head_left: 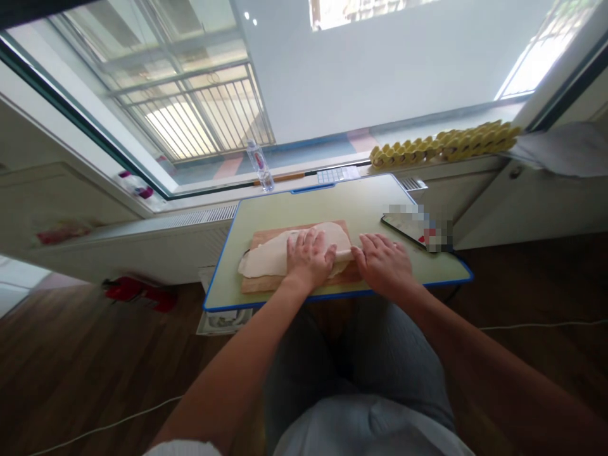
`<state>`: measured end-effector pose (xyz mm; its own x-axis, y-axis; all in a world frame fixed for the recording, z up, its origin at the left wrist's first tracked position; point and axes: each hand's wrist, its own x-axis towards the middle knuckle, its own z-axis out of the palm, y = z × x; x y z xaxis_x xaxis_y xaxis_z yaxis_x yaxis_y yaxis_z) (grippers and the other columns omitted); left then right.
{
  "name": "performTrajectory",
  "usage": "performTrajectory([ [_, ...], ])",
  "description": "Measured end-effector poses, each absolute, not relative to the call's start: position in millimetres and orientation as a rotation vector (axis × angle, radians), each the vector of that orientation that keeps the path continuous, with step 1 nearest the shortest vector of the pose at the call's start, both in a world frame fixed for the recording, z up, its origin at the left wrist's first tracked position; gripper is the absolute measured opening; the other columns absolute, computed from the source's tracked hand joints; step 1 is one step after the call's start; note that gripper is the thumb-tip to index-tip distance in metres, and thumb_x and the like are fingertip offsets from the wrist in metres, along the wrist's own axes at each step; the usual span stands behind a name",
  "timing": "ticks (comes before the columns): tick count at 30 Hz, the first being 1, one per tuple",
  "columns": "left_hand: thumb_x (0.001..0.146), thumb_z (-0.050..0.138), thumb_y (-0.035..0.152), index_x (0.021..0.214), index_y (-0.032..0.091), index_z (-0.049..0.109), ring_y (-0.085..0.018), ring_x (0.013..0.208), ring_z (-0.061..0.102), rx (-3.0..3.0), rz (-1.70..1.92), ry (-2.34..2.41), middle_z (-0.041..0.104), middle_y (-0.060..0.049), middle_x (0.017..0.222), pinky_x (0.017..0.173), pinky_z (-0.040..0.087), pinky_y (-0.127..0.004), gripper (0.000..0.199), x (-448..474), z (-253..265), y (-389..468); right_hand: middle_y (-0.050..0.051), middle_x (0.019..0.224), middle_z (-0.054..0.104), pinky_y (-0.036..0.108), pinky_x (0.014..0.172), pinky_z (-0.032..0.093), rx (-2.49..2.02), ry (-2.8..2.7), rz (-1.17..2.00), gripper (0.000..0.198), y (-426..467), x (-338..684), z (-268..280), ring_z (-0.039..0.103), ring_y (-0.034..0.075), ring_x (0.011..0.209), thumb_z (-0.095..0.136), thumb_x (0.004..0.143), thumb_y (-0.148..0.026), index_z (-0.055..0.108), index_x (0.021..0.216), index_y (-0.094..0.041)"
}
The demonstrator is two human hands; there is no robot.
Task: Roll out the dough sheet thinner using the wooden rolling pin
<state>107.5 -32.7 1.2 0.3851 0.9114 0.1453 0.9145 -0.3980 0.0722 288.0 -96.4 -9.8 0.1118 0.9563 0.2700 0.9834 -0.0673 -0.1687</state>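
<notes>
A wide, pale sheet of dough (266,254) lies over a wooden cutting board (259,285) and hangs slightly past its left edge. My left hand (308,253) rests palm down on the dough, fingers stretched and a little spread. Between my hands shows a short length of a pale rolling pin (344,255), lying across the dough's right part. My right hand (384,258) covers the pin's right end, thumb against it and fingers close together. How far the pin runs under my left hand is hidden.
The board sits on a small blue-edged table (365,196). A blurred-out phone or tablet (406,229) lies at its right. On the windowsill stand a clear bottle (260,166) and yellow egg trays (444,145). A red object (137,292) is on the floor at left.
</notes>
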Motion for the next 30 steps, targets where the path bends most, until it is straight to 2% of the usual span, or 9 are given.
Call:
performTrajectory([
  [7,0.107,0.027,0.06,0.161,0.025,0.048,-0.032,0.157,0.037,-2.617,-0.311,-1.677,0.043,-0.008,0.171,0.131,0.026,-0.059,0.068,104.3,-1.4,-43.5,0.014,0.155,0.06,0.049,0.113,0.037,-2.049,-1.88,-0.084,0.056,-114.5,288.7,-15.7,0.047,0.033,0.146,0.034,0.11,-0.048,0.06,0.149,-0.019],
  [14,0.107,0.023,0.063,0.161,0.031,0.047,-0.03,0.157,0.036,-2.697,-0.205,-1.747,0.041,-0.006,0.172,0.131,0.024,-0.059,0.068,116.3,2.5,16.5,0.012,0.146,0.068,0.051,0.107,0.038,-2.1,-1.895,-0.161,0.055,-64.0,295.4,-6.9,0.053,0.035,0.135,0.032,0.11,-0.05,0.072,0.135,-0.022],
  [18,0.107,0.018,0.064,0.163,0.03,0.043,-0.03,0.16,0.031,-2.758,-0.107,-1.747,0.037,-0.008,0.174,0.13,0.022,-0.063,0.071,122.7,6.0,50.1,0.012,0.137,0.073,0.05,0.104,0.04,-2.164,-1.881,-0.139,0.051,-33.9,299.8,-3.0,0.059,0.035,0.127,0.035,0.109,-0.048,0.074,0.131,-0.023],
  [22,0.107,0.019,0.063,0.164,0.028,0.042,-0.03,0.161,0.029,-2.791,-0.072,-1.771,0.034,-0.009,0.175,0.131,0.02,-0.063,0.071,127.7,6.7,68.2,0.011,0.138,0.073,0.046,0.099,0.043,-2.248,-1.895,-0.046,0.047,-18.8,302.3,1.9,0.061,0.033,0.124,0.039,0.108,-0.047,0.074,0.13,-0.026],
  [30,0.106,0.02,0.067,0.165,0.026,0.04,-0.032,0.161,0.03,-2.814,-0.128,-1.762,0.034,-0.009,0.175,0.131,0.02,-0.064,0.076,119.5,4.1,34.7,0.009,0.128,0.076,0.04,0.092,0.039,-2.198,-2.021,-0.141,0.051,-54.3,294.8,5.5,0.066,0.028,0.116,0.03,0.112,-0.043,0.077,0.117,-0.024],
])
